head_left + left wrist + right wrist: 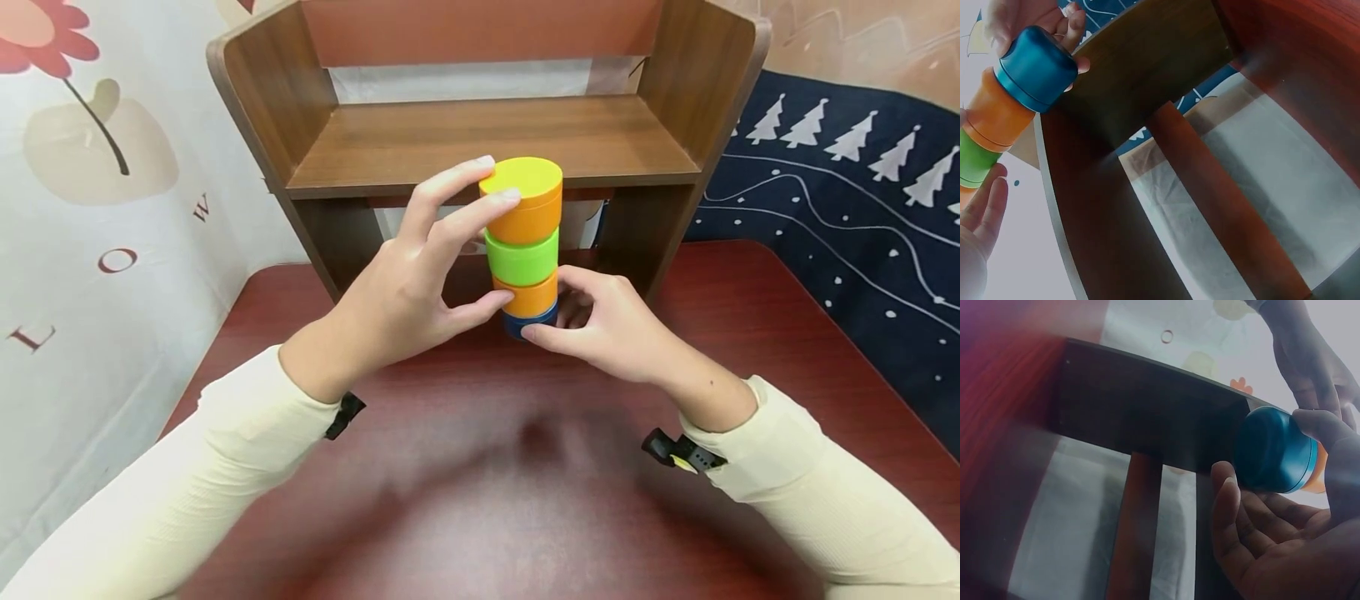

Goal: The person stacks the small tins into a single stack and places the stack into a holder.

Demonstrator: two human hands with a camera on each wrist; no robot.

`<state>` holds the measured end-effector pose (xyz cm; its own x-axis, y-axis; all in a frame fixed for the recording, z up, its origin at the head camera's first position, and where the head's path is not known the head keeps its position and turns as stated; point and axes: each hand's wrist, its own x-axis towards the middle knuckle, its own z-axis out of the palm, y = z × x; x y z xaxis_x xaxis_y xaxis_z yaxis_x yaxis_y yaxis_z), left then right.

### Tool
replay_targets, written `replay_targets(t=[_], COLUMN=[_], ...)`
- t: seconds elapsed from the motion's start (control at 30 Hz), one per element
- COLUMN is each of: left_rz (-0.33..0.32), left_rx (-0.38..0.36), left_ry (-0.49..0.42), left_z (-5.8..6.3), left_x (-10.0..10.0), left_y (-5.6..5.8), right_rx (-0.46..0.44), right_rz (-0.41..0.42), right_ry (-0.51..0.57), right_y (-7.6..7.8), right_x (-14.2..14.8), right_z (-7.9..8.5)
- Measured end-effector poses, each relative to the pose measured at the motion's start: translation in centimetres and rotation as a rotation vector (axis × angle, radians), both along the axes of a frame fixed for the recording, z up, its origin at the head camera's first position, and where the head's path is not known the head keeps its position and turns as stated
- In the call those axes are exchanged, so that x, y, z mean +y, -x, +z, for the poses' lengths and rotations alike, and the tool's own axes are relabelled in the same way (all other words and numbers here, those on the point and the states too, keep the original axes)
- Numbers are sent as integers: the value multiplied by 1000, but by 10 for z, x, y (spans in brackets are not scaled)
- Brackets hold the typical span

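A stack of round cup-like pieces is held upright off the table between both hands. At its top is an orange piece (528,221) with a yellow upper face; below come a lime-green piece (525,262), a second orange piece (538,297) and a dark blue piece (531,323). My left hand (397,287) grips the stack from the left, fingers at the top piece and thumb at the lower orange one. From the right, my right hand (615,325) holds the blue bottom, thumb in front. In the right wrist view the blue piece (1272,450) shows its rounded underside.
A brown wooden shelf unit (487,137) stands behind the stack, at the back of the dark red table (450,467). Printed cloths hang on both sides, a white one (142,250) at left and a navy one (840,217) at right.
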<state>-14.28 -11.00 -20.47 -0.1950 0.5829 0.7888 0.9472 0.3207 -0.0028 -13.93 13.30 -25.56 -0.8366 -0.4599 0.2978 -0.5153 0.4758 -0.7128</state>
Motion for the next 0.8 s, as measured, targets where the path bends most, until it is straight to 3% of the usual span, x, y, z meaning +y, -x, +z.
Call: replay_targets(t=[0.8], left_rz=[-14], left_rx=[-49], left_ry=[-40], left_z=[24], left_x=[-7], left_y=[14], right_rx=[35], right_rz=[-66], right_ry=[9], right_y=[8], right_x=[-14], right_z=[24])
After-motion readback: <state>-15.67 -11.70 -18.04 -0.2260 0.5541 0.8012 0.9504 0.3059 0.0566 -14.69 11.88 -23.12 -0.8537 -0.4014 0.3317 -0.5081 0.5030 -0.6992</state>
